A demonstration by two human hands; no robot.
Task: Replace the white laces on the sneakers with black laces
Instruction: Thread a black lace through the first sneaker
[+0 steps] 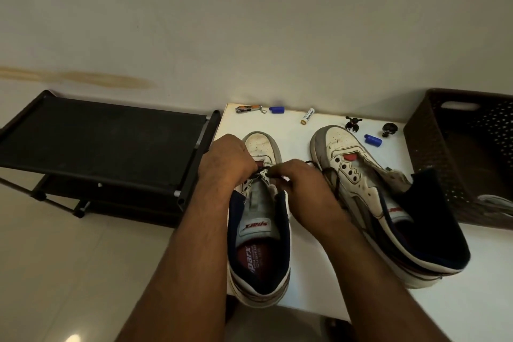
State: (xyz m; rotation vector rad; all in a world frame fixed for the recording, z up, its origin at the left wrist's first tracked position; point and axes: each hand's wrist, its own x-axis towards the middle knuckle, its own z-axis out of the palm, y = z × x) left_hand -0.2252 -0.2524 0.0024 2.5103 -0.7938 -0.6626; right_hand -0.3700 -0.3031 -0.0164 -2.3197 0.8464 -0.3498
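Black lace (331,179) is running across the lower eyelets of the left sneaker (259,216), which is sitting on the white table (311,272) with its toe pointing away from the person and its long axis running front to back. The left hand (226,162) is curling its fingers over the eyelets, pinching the lace; the right hand (301,186) is pinching the lace on the other side. Loose lace is trailing toward the right sneaker (369,191), lying tilted just beside, toe away, eyelets bare. Behind the shoes are lying a nail clipper (249,109), two blue caps (277,110), a battery (307,116) and two small dark figurines (353,123). A brown basket (433,147) is standing at the right, a black shoe rack (105,136) at the left.
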